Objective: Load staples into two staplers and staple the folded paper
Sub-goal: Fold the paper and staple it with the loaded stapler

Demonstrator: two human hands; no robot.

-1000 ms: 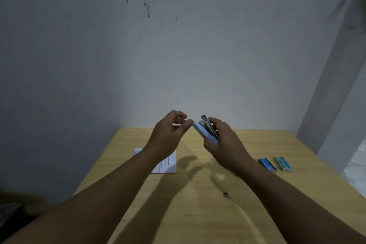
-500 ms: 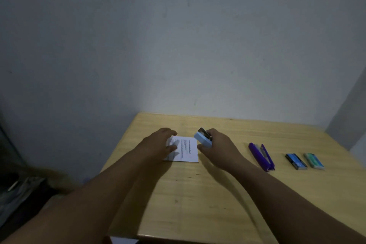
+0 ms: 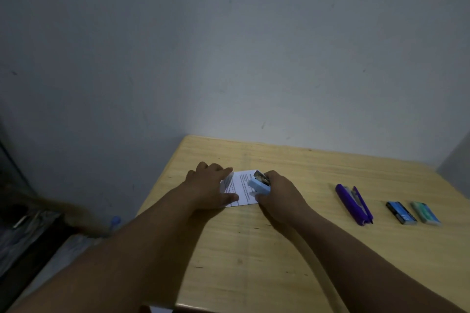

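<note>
Wooden table [image 3: 254,249]; left hand [image 3: 211,189] presses folded paper [image 3: 241,189] flat; right hand [image 3: 278,195] grips light-blue stapler [image 3: 259,184] touching its right edge.

Two staplers sit on the wooden table [image 3: 279,249]: one light blue stapler [image 3: 260,184] and one purple stapler [image 3: 353,204]. There are two small staple boxes, a dark blue staple box [image 3: 401,212] and a teal staple box [image 3: 425,212]. One folded paper [image 3: 241,190]. Two hands, the left hand [image 3: 211,189] and the right hand [image 3: 281,194].
</note>
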